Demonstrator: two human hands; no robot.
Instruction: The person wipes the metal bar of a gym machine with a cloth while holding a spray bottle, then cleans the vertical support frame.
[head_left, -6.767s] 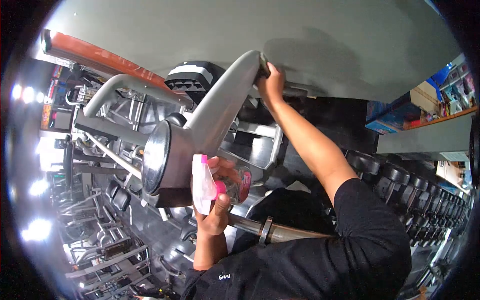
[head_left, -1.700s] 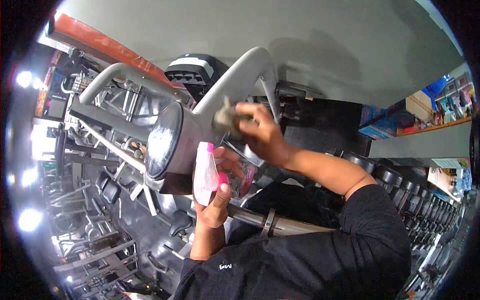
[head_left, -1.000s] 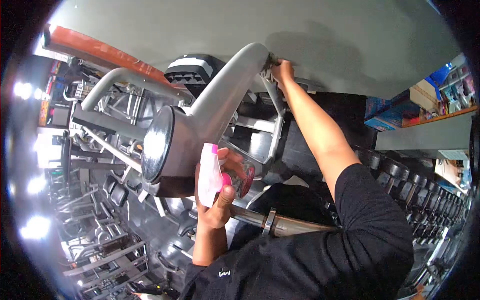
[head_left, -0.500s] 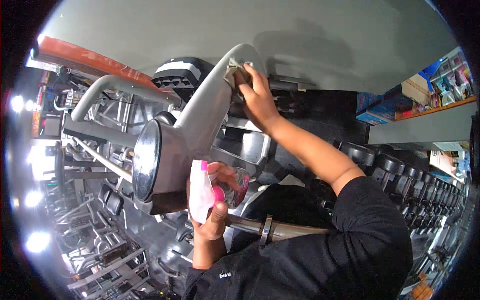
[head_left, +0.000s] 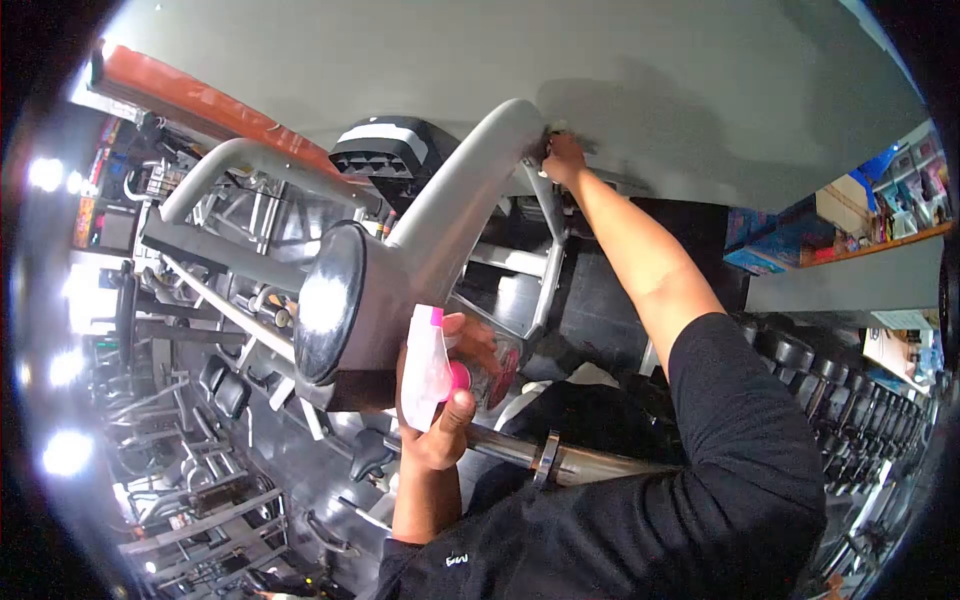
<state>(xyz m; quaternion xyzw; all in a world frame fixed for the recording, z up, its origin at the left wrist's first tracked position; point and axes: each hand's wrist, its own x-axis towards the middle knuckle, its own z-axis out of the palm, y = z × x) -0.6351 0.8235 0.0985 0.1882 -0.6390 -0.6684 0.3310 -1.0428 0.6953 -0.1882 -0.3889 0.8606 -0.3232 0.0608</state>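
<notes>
My left hand (head_left: 440, 435) is wrapped round a spray bottle with a white and pink head (head_left: 427, 365), held upright in front of the machine's lower body. Its clear part shows behind my fingers. My right hand (head_left: 565, 158) is closed at the far end of the curved grey machine arm (head_left: 460, 190), on its right side. Only small bits of the pale cloth (head_left: 545, 172) show at my fingers; most of it is hidden. A round, shiny black-rimmed cover (head_left: 332, 303) faces left on the machine.
A grey wall (head_left: 700, 90) runs behind the machine. An orange beam (head_left: 210, 100) and grey frame tubes stand at the left. Rows of dumbbells (head_left: 790, 350) line the right, below a counter with packaged goods. A metal tube (head_left: 590, 465) crosses before my torso.
My right hand has moved right and round the far side of the grey arm's top, and the cloth shows less. The view has shifted slightly; my left hand still holds the bottle.
</notes>
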